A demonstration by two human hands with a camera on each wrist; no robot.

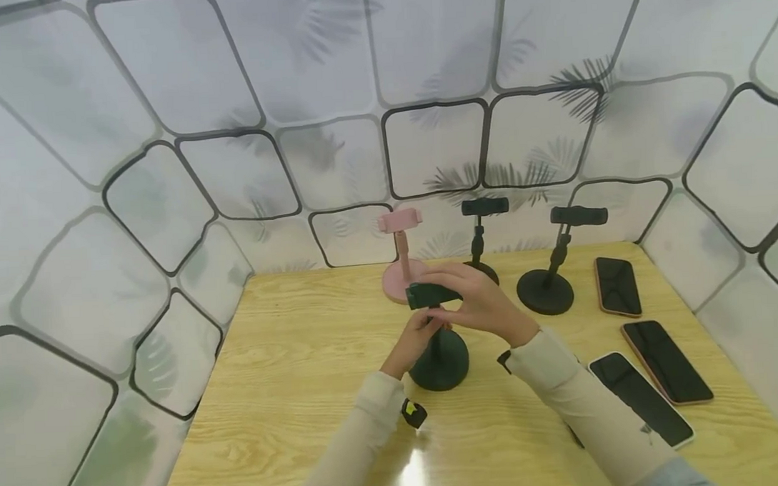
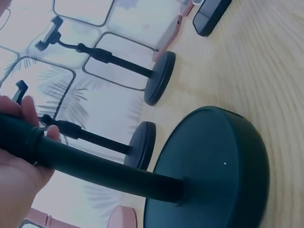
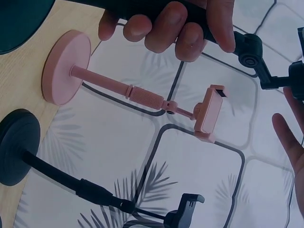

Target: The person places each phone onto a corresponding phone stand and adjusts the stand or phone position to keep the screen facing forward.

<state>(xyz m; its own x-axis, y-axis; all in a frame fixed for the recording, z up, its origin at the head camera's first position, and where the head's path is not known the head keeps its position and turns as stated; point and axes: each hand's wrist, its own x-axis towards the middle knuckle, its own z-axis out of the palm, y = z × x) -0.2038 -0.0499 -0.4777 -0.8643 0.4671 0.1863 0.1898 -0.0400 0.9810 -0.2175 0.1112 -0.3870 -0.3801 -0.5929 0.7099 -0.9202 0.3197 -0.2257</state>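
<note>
Green stand (image 1: 437,350) upright on the table (image 1: 290,346), between both hands. Smooth dark green, plastic-looking; base (image 2: 204,161) a thick disc, post (image 2: 104,173) a slim round rod with a ribbed collar (image 2: 23,137), clamp (image 1: 431,294) on a jointed arm at the top.

Left hand (image 1: 416,336): fingers wrapped round the post at the collar. Right hand (image 1: 484,305): arched about the right end of the clamp, fingers above, thumb below. Hands close together, one above the other.

Stands, count 4: 1 green, 1 pink, 2 black. Pink stand (image 1: 402,251) behind the green stand, slightly left; disc base, ribbed sleeve on its post. First black stand (image 1: 477,245) behind the green stand and to its right, base partly hidden by the right hand. Second black stand (image 1: 559,255) farther right of it, base a full flat disc.

Phones, count 3 clearly seen, all right of the green stand, glossy dark screens up: small phone (image 1: 618,286) farthest back, copper-edged phone (image 1: 668,362) in the middle, white-edged phone (image 1: 642,398) nearest the wearer. Dark edge (image 1: 574,437) beside the right sleeve (image 1: 600,407): cannot tell what.

Table: pale yellow wood grain. Backdrop (image 1: 232,170) behind the green stand: pale, printed with rounded outlines and grey fronds
</note>
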